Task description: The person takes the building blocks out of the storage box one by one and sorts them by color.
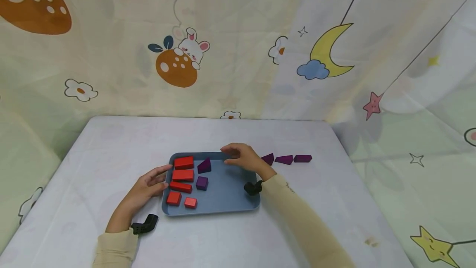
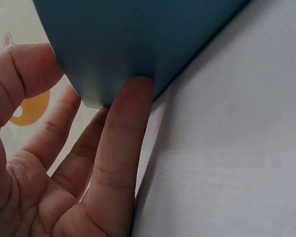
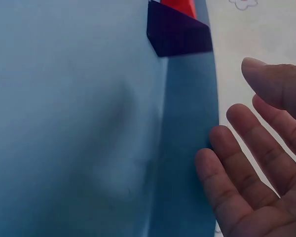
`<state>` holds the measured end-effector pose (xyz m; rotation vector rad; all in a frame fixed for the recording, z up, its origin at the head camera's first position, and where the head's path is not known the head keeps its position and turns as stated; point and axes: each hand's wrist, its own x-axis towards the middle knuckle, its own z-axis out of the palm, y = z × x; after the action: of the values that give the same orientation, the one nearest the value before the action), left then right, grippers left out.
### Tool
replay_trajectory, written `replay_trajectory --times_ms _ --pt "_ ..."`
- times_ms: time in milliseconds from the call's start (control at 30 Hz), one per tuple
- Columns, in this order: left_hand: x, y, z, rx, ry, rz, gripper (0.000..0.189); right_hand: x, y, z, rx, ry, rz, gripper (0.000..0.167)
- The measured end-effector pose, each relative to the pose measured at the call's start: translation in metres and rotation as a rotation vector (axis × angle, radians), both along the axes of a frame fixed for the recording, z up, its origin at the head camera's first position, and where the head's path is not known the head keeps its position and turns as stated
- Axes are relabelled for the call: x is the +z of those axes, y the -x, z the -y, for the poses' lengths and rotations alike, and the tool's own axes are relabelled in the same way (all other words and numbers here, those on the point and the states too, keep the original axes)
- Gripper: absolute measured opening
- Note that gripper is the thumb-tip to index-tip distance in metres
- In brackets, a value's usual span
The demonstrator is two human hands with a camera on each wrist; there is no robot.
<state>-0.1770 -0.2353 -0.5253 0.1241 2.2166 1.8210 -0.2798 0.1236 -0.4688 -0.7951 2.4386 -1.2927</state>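
A blue-grey tray [image 1: 227, 195] lies on the table, with several red blocks [image 1: 183, 175] down its left side. Beside them sit two purple blocks: a tapered one [image 1: 204, 166] near the far rim and a cube-like one [image 1: 202, 183]. My left hand [image 1: 143, 189] touches the tray's left edge; the left wrist view shows its fingers [image 2: 123, 128] against the outer wall. Over the tray's far right rim is my right hand [image 1: 243, 157], with nothing held and thumb and fingers apart. The right wrist view shows its fingertips [image 3: 209, 163] beside the rim.
Right of the tray, beyond my right hand, three purple blocks lie in a row: one partly hidden by the wrist [image 1: 268, 159], a tapered one [image 1: 284, 159] and a long one [image 1: 303, 159]. A white cloth covers the table [image 1: 316, 218]; a printed curtain [image 1: 238, 53] hangs behind.
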Motion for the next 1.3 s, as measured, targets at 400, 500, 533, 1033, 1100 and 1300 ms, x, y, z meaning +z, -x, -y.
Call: replay_trajectory --times_ms 400,500,533,1033,1100,1300 --pt "-0.001 0.001 0.002 -0.004 -0.021 -0.024 0.063 -0.016 0.003 0.036 0.032 -0.035 0.094 0.044" --pt "0.000 0.001 0.003 -0.006 -0.028 -0.030 0.063 -0.018 0.001 0.044 0.023 -0.070 0.088 0.045" --pt "0.000 0.001 0.003 -0.007 -0.028 -0.030 0.063 -0.019 0.001 0.047 0.019 -0.081 0.079 0.044" --pt "0.000 0.001 0.001 -0.003 -0.013 -0.002 0.064 -0.012 -0.005 0.030 -0.005 0.052 0.048 0.035" --pt "-0.001 0.001 0.001 -0.004 -0.013 0.002 0.065 -0.009 -0.005 0.021 0.004 0.096 0.058 0.036" --pt "-0.001 0.001 0.001 -0.008 -0.020 0.001 0.064 0.001 -0.006 -0.008 -0.017 0.179 0.092 0.041"
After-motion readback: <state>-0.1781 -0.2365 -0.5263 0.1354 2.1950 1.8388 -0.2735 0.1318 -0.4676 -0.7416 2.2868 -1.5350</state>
